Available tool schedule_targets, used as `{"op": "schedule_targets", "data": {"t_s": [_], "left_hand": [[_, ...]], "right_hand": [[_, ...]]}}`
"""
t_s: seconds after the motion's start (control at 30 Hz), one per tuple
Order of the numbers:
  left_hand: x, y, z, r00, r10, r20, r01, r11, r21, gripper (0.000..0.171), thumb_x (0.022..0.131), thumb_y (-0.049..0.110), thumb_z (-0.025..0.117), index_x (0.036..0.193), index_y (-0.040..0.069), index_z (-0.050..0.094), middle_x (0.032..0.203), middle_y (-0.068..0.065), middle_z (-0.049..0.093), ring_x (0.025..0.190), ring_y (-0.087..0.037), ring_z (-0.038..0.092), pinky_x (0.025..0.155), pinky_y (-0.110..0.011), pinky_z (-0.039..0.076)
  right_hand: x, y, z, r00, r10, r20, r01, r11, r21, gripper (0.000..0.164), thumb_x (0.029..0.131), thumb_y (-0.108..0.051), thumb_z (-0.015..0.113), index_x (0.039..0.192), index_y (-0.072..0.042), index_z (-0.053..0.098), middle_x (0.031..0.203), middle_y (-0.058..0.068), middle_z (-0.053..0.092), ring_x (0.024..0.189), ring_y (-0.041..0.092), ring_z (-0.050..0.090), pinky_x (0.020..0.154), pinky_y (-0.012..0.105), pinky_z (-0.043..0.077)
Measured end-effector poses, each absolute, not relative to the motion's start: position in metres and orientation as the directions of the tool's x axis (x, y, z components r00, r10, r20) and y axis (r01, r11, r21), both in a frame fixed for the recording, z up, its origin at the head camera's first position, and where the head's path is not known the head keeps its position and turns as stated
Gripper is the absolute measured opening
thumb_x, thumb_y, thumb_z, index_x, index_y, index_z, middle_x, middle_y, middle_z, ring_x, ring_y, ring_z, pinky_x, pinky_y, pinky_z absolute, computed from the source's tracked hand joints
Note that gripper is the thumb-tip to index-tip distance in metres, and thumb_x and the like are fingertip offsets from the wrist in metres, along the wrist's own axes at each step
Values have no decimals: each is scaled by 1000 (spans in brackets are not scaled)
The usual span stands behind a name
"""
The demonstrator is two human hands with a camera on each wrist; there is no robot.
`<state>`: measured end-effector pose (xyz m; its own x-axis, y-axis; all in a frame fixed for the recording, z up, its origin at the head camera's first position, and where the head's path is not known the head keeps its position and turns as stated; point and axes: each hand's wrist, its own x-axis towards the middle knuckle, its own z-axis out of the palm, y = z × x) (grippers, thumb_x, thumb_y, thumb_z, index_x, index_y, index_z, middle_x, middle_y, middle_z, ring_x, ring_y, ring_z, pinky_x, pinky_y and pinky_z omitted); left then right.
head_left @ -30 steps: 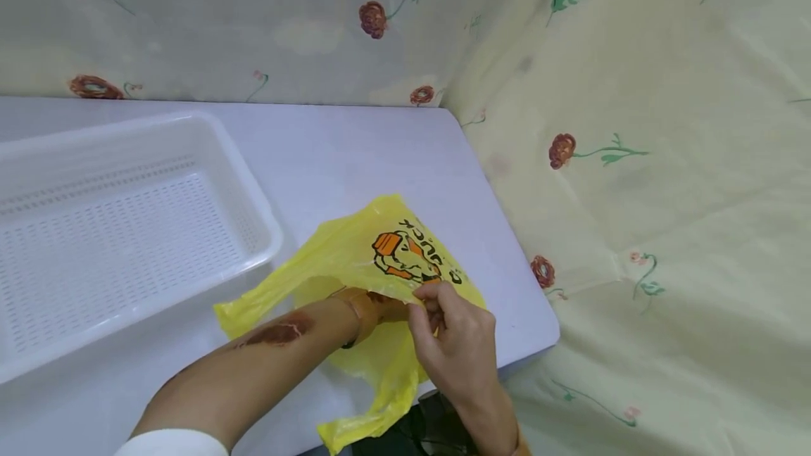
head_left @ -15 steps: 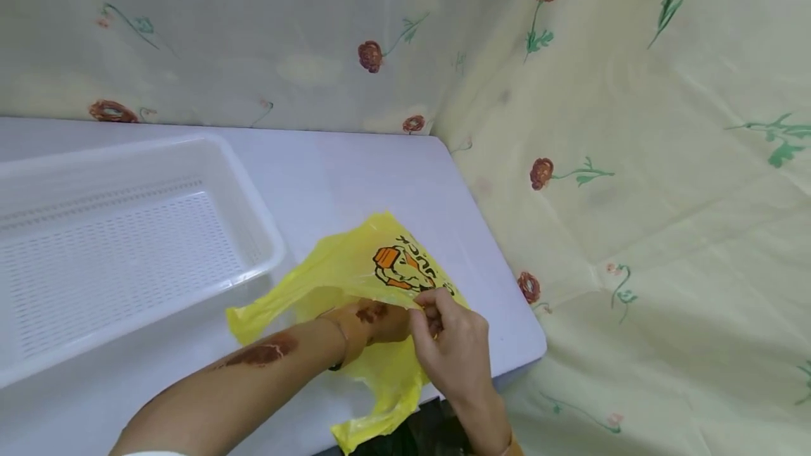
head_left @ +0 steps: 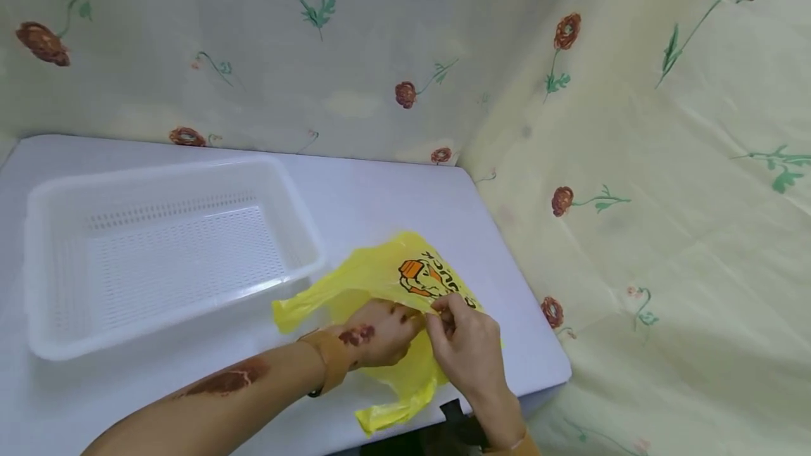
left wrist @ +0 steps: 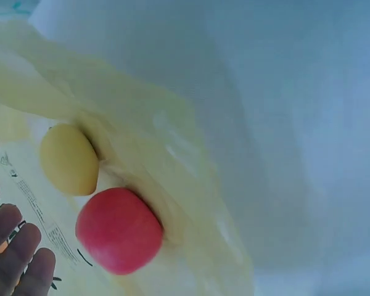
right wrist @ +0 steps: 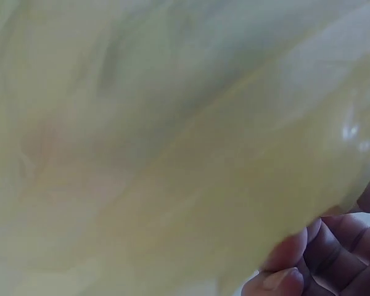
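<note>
A yellow plastic bag (head_left: 380,276) is lying on the near right part of a white worktop (head_left: 393,195), its mouth facing the person, and it is carrying a duck figure in black and orange; black lettering is running beside the figure, with "UCK" being readable and the rest going under the right hand (head_left: 467,350). In the left wrist view, small lines of print are showing on the bag too, too blurred to be read. The right hand is pinching the edge of the mouth between thumb and fingers, its grip clamping on the plastic. The left hand (head_left: 380,333) is sitting with its fingers inside the mouth, its grip standing apart and holding nothing, beside a yellow rounded thing (left wrist: 69,159) and a red rounded thing (left wrist: 119,230), which are lying in the bag and seemingly touching each other. An orange-brown band (head_left: 336,356) is circling the left wrist. A white perforated plastic basket (head_left: 171,188) is standing left of the bag. Pale cloth (head_left: 640,111) is hanging behind the worktop and along its right side, showing brownish-red flowers on green stems.
</note>
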<state>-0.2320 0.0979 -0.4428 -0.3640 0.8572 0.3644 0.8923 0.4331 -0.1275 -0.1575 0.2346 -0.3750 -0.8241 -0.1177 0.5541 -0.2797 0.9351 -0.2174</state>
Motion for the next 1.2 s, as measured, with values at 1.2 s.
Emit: {"op": "schedule_targets", "data": {"t_s": [1.2], "left_hand": [[-201, -68, -464, -717, 481, 504, 676, 657, 333, 54, 72, 30, 82, 117, 12, 57, 108, 1, 60, 93, -15, 57, 80, -30, 48]], "right_hand": [[-138, 224, -367, -932, -141, 335, -239, 932, -273, 9, 83, -12, 73, 88, -12, 65, 56, -17, 45, 46, -3, 37, 48, 20, 36]]}}
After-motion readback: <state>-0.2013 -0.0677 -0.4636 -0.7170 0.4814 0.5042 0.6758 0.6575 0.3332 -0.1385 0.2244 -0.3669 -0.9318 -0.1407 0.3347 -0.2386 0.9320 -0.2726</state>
